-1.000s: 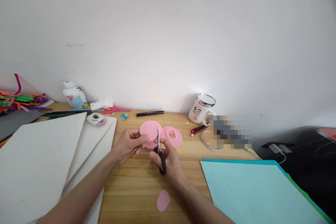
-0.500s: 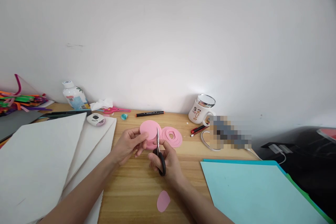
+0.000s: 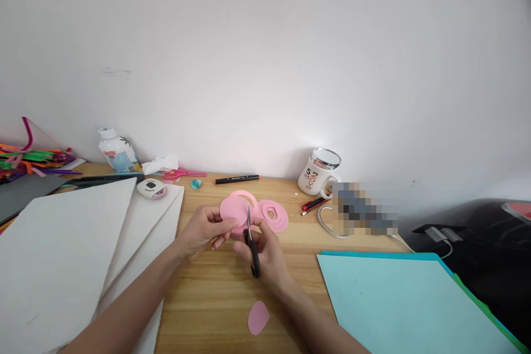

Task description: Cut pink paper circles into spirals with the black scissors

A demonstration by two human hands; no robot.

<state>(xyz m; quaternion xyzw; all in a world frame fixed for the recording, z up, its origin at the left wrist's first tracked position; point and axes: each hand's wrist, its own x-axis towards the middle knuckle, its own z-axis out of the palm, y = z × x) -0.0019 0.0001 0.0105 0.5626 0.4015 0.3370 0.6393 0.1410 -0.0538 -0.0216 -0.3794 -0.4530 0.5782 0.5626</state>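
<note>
Between the thumb and fingers of my left hand is a round pink paper disc. My right hand is closed round the black handles of a pair of scissors, blades pointing up at the disc's right edge. A curved pink paper strip arcs along the top of the disc, against the blades. Right of it lies a flat spiral of pink paper on the wooden table. Nearer to me rests a pink paper petal shape, beside my right forearm.
White sheets cover the left side; light blue sheets lie at right. A black marker, pink scissors, a white mug, red pens and a white bottle stand or lie along the wall.
The scissors' blades have closed along the disc's edge, and a curved strip now stands apart from its top. The disc looks smaller and has turned slightly. Both hands have barely moved.
</note>
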